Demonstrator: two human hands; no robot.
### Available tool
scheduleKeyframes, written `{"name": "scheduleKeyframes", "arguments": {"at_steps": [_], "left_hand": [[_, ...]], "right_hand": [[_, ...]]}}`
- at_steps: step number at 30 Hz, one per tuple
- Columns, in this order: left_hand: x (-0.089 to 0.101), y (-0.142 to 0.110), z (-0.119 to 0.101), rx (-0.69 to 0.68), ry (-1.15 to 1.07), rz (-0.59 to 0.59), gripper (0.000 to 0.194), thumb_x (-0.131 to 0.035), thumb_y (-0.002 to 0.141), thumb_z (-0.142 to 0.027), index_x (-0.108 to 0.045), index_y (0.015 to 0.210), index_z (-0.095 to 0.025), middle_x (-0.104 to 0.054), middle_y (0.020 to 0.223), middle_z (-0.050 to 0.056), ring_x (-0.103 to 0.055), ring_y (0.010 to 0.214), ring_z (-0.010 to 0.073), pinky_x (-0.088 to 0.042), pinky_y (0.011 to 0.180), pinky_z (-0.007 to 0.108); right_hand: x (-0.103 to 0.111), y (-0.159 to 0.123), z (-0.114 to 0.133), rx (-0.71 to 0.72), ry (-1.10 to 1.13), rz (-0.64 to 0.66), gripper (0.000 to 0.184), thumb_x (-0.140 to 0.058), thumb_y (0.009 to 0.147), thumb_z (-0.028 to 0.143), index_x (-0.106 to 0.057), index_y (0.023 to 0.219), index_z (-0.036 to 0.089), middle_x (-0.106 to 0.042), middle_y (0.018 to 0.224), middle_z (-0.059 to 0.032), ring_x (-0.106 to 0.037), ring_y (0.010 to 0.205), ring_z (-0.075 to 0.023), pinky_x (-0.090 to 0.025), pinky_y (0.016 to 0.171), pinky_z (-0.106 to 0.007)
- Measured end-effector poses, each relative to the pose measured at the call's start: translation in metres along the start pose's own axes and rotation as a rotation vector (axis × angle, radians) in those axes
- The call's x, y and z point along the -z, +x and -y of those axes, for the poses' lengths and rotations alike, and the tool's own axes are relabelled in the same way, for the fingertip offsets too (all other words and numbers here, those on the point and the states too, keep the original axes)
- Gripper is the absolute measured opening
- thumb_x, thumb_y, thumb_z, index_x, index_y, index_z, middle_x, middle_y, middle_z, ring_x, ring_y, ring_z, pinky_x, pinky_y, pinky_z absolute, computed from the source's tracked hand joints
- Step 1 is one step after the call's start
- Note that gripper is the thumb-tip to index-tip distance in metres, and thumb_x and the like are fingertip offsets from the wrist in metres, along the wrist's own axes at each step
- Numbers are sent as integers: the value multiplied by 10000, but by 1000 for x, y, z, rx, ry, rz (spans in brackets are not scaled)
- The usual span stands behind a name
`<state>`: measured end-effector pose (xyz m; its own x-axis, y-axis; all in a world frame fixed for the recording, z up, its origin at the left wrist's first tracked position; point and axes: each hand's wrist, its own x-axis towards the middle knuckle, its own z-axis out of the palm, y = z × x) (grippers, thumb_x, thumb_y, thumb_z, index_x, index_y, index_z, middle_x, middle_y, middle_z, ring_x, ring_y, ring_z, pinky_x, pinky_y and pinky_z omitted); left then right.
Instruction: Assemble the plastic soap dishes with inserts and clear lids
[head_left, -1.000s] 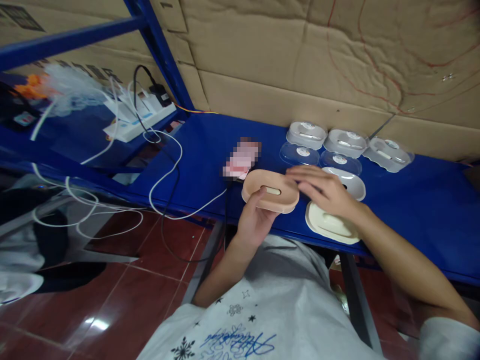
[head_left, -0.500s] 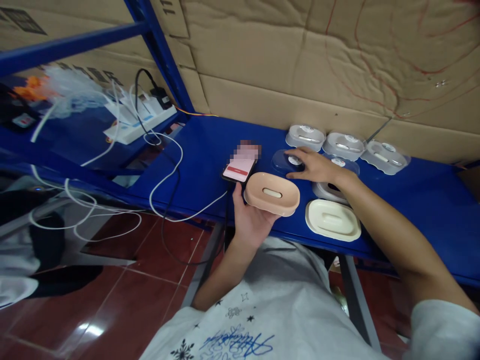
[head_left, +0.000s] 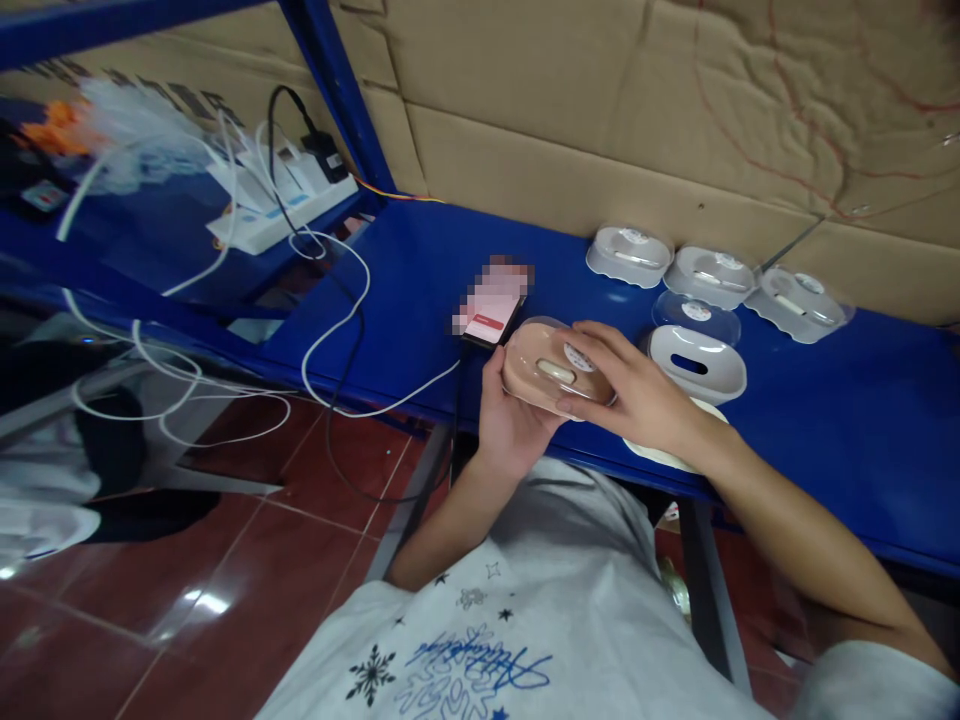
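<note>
A peach-coloured oval soap dish (head_left: 529,375) with a pale insert in its middle rests in my left hand (head_left: 514,425), fingers curled beneath it. Over the dish lies a clear plastic lid (head_left: 546,338) bearing a round label. My right hand (head_left: 626,385) grips this lid from the right side, thumb at the near edge and fingers on top; whether the lid is fully seated I cannot tell. To the right stands a white oval dish (head_left: 724,372) with a dark slot, a loose clear lid (head_left: 712,318) just behind it. A cream piece (head_left: 664,455) is partly hidden under my right hand.
Three lidded whitish dishes (head_left: 709,280) stand along the cardboard wall (head_left: 540,130). A phone (head_left: 491,310) lies left of my hands, with a white cable (head_left: 360,300) looping nearby. A power strip (head_left: 277,220) sits on the left shelf behind a blue post (head_left: 337,100).
My right hand has lifted the clear lid from the table and brought it left onto the peach soap dish. My left hand still holds the dish. The view has shifted slightly.
</note>
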<state>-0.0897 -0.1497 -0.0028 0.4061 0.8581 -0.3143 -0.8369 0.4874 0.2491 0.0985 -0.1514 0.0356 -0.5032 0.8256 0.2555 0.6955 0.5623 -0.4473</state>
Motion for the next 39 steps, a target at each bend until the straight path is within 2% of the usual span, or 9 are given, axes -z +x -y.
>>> {"name": "scheduleKeyframes", "arguments": {"at_steps": [9, 12, 15, 24, 29, 31, 35, 37, 39], "left_hand": [[0, -2, 2, -42, 18, 26, 513, -432, 1112, -549, -755, 1261, -180, -822, 1163, 64, -779, 1056, 231, -636, 872, 353], [3, 0, 3, -70, 38, 31, 506, -498, 1080, -553, -741, 1312, -174, -810, 1230, 74, -766, 1153, 260, -632, 953, 368], [4, 1, 4, -91, 88, 27, 555, -557, 1038, -602, -735, 1340, -172, -804, 1255, 85, -743, 1239, 296, -629, 954, 344], [-3, -2, 6, -91, 130, 11, 637, -434, 1083, -688, -772, 1280, -185, -822, 1247, 78, -746, 1261, 304, -639, 971, 360], [-3, -1, 5, -78, 79, -41, 610, -408, 1108, -640, -733, 1366, -194, -803, 1288, 85, -719, 1306, 307, -605, 1048, 403], [-3, -1, 4, -51, 53, -37, 612, -407, 1110, -640, -709, 1408, -199, -796, 1302, 90, -709, 1320, 303, -600, 1051, 396], [-1, -1, 4, -56, 30, 15, 619, -369, 1117, -656, -636, 1507, -256, -759, 1381, 96, -647, 1417, 284, -546, 1141, 429], [0, -1, 4, -66, 39, 42, 594, -359, 1126, -633, -552, 1587, -313, -722, 1449, 105, -608, 1472, 276, -484, 1213, 489], [1, -1, 5, -57, 65, 52, 560, -376, 1137, -567, -472, 1644, -349, -691, 1503, 115, -589, 1497, 275, -442, 1244, 526]], "right_hand": [[-6, -4, -2, 91, -114, -36, 804, -651, 1031, 577, -363, 1715, 267, -461, 1691, -214, -489, 1554, -415, -494, 1226, -643], [-9, -6, 0, 121, -166, -53, 825, -657, 1030, 567, -338, 1725, 258, -443, 1706, -220, -468, 1573, -410, -479, 1242, -639], [-12, -7, 1, 144, -211, -80, 845, -677, 1020, 558, -317, 1733, 283, -444, 1711, -207, -455, 1581, -414, -465, 1249, -655], [-12, -6, 2, 172, -188, -82, 894, -742, 987, 497, -307, 1739, 284, -435, 1713, -212, -426, 1591, -428, -430, 1269, -663], [-11, -6, 0, 164, -154, -28, 952, -730, 991, 513, -216, 1762, 293, -330, 1780, -207, -338, 1639, -438, -393, 1284, -687], [-7, -4, -2, 164, -180, -11, 934, -703, 1008, 525, -205, 1764, 293, -332, 1779, -210, -360, 1626, -441, -415, 1260, -696], [16, 23, -22, 181, -232, 27, 855, -669, 1016, 572, -332, 1723, 230, -417, 1730, -233, -457, 1566, -451, -461, 1211, -691], [28, 54, -43, 162, -278, 0, 820, -673, 1010, 552, -391, 1690, 190, -435, 1717, -243, -436, 1579, -463, -406, 1241, -711], [35, 93, -68, 134, -281, -10, 869, -727, 968, 547, -391, 1682, 185, -435, 1720, -237, -433, 1581, -465, -371, 1254, -729]]}}
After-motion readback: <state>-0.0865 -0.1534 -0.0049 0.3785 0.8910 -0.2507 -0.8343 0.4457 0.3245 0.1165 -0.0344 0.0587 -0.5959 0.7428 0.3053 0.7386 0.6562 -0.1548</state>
